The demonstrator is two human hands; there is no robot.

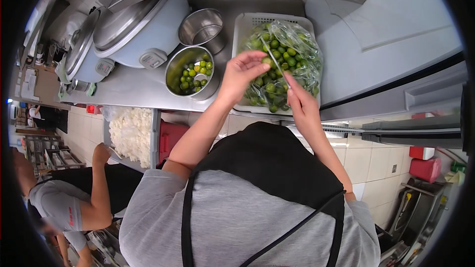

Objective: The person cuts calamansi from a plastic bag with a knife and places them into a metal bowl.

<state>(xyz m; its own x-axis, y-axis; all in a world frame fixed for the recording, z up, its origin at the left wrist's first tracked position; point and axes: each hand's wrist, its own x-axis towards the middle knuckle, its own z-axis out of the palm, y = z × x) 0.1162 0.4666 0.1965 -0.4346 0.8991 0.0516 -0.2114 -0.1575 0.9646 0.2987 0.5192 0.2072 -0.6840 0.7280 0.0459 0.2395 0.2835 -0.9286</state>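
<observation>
Between the fingertips of my left hand [244, 75] is a small green lime [267, 62]. My right hand [301, 100] grips a knife [273, 55], its narrow blade slanting up and to the left beside that fruit. Whether the edge touches the lime, I cannot tell. Below both hands, a clear plastic bag [304, 44] full of green limes [292, 62] lies opened in a white perforated basket [238, 34]. To the left, a steel pot [171, 76] holds several limes, some apparently cut.
A second steel pot [203, 14] stands behind the first. Two large rice cookers [143, 34] occupy the counter's left side. At lower left, a co-worker [74, 193] reaches toward a tray of white rice [129, 133]. A pale cabinet surface [386, 34] borders the right.
</observation>
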